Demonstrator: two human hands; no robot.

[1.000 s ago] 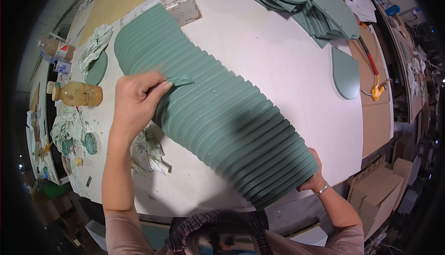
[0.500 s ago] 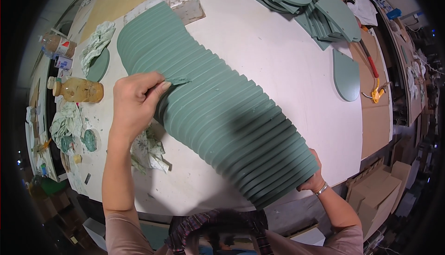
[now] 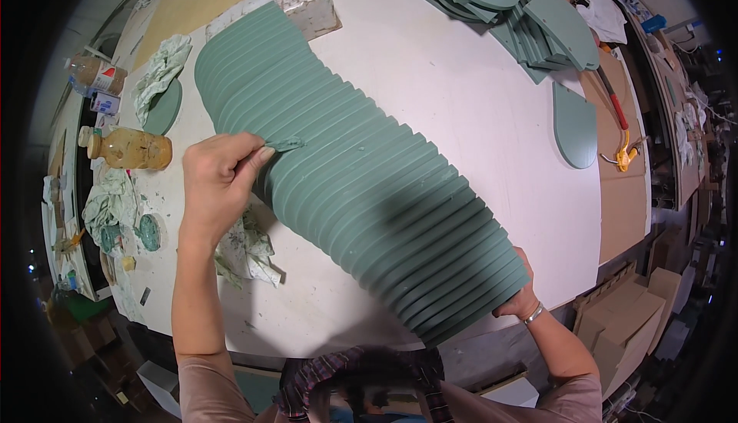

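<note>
A long row of green flat panels (image 3: 369, 169), overlapping like slats, runs slantwise across the table from far left to near right. Between the thumb and fingers of my left hand (image 3: 219, 177) is a small dark-green strip (image 3: 286, 144), perhaps a scrap of cloth; its exact kind is unclear. Its tip touches the panels' faces near the row's left edge. My right hand (image 3: 521, 288) grips the near right end of the row, most of its fingers hidden behind the panels. The far end lies by a stained white block (image 3: 314, 4).
At the left are a jar of amber liquid (image 3: 138, 149), a plastic bottle (image 3: 100, 76) and crumpled rags (image 3: 111, 204). More green panels (image 3: 557, 27) are piled at the far right, near a single one (image 3: 574, 127) and a red-handled tool (image 3: 619, 116). Cardboard boxes (image 3: 626, 319) stand beside the table.
My left hand has shifted slightly left and toward me, drawing the green strip with it over the panels. My right hand and the row stay in place.
</note>
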